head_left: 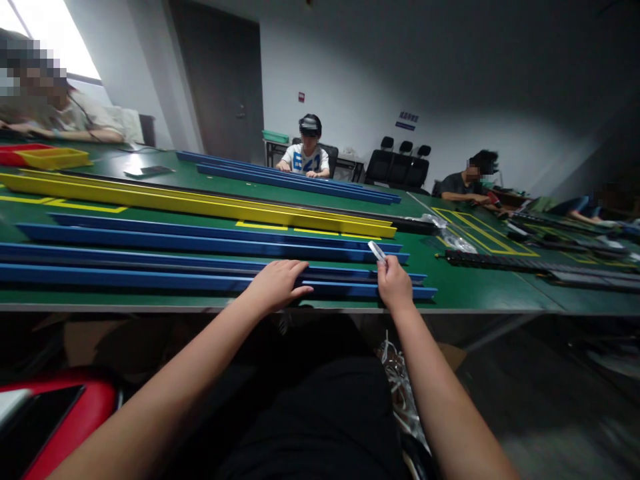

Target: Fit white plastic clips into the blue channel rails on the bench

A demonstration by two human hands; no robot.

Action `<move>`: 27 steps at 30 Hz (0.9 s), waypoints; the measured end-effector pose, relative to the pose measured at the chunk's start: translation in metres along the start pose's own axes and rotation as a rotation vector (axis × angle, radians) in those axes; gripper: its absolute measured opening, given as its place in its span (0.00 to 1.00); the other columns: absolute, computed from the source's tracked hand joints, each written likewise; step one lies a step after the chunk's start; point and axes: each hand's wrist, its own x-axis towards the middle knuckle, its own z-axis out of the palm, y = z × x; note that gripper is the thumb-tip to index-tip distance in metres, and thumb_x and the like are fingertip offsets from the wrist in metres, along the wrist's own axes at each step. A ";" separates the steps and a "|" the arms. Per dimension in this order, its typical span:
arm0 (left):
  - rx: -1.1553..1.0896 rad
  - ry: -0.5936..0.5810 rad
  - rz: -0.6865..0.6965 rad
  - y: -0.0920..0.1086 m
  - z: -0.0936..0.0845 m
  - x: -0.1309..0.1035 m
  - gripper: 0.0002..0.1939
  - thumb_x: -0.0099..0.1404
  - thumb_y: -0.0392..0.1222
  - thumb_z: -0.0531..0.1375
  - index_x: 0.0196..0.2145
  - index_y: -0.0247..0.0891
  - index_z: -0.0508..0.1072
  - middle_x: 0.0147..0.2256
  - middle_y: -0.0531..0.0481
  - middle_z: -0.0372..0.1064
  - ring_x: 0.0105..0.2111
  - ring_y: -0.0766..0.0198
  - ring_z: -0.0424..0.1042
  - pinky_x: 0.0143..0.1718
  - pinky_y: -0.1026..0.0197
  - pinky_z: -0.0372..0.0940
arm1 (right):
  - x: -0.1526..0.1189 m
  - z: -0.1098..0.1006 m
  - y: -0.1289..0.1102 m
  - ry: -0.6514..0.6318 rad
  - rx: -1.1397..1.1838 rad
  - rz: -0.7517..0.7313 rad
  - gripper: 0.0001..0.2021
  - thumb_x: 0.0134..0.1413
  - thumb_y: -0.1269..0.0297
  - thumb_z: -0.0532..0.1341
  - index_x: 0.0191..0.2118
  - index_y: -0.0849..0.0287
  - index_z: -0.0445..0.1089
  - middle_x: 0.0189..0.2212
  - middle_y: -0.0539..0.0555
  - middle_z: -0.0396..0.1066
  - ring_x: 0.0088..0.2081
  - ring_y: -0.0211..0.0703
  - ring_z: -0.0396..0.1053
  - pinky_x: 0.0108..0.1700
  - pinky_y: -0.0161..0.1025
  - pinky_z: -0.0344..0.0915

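Observation:
My left hand lies across the nearest blue channel rail, palm down, with fingers stretched over it and thumb apart. My right hand is closed near the right end of the same rail. Between its thumb and fingers it pinches a small whitish flat piece, tilted up to the left; its exact kind does not show. Just beyond, another blue rail lies parallel, and past that is a long yellow rail.
More blue rails lie farther back, near a seated person. Yellow and red trays stand at left. Clear plastic wrapping and dark strips lie to the right. The green table's front edge runs before me.

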 end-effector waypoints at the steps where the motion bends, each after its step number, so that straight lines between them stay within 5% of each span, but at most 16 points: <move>1: 0.003 -0.017 -0.006 -0.012 -0.005 -0.008 0.34 0.65 0.66 0.49 0.61 0.44 0.62 0.59 0.44 0.66 0.57 0.53 0.65 0.57 0.54 0.57 | -0.002 0.003 -0.013 0.009 0.022 -0.022 0.14 0.68 0.56 0.46 0.46 0.57 0.63 0.39 0.57 0.73 0.37 0.47 0.69 0.36 0.38 0.54; 5: 0.092 -0.057 -0.173 -0.056 -0.021 -0.032 0.41 0.59 0.71 0.52 0.62 0.45 0.62 0.59 0.43 0.64 0.58 0.49 0.63 0.59 0.52 0.56 | -0.006 0.013 -0.051 -0.036 0.041 -0.068 0.15 0.67 0.55 0.46 0.47 0.58 0.64 0.43 0.59 0.72 0.43 0.48 0.68 0.43 0.40 0.57; 8: 0.165 -0.074 -0.264 -0.072 -0.024 -0.041 0.42 0.57 0.72 0.52 0.61 0.45 0.65 0.60 0.43 0.63 0.62 0.45 0.57 0.61 0.48 0.52 | -0.006 0.017 -0.059 -0.052 0.004 -0.020 0.16 0.67 0.56 0.45 0.48 0.59 0.64 0.44 0.60 0.72 0.44 0.50 0.68 0.46 0.41 0.57; 17: 0.213 0.002 -0.216 -0.065 -0.009 -0.024 0.37 0.61 0.71 0.49 0.58 0.47 0.68 0.66 0.47 0.53 0.68 0.44 0.41 0.65 0.42 0.42 | 0.012 0.031 -0.034 -0.075 -0.040 -0.004 0.15 0.68 0.57 0.45 0.49 0.60 0.61 0.48 0.63 0.71 0.49 0.52 0.67 0.56 0.48 0.53; 27: 0.162 -0.026 -0.236 -0.061 0.002 0.018 0.43 0.61 0.72 0.47 0.68 0.50 0.51 0.69 0.45 0.45 0.69 0.41 0.37 0.64 0.40 0.41 | 0.049 0.048 -0.004 -0.142 -0.023 0.001 0.15 0.67 0.57 0.46 0.50 0.59 0.60 0.52 0.61 0.68 0.54 0.52 0.64 0.62 0.57 0.47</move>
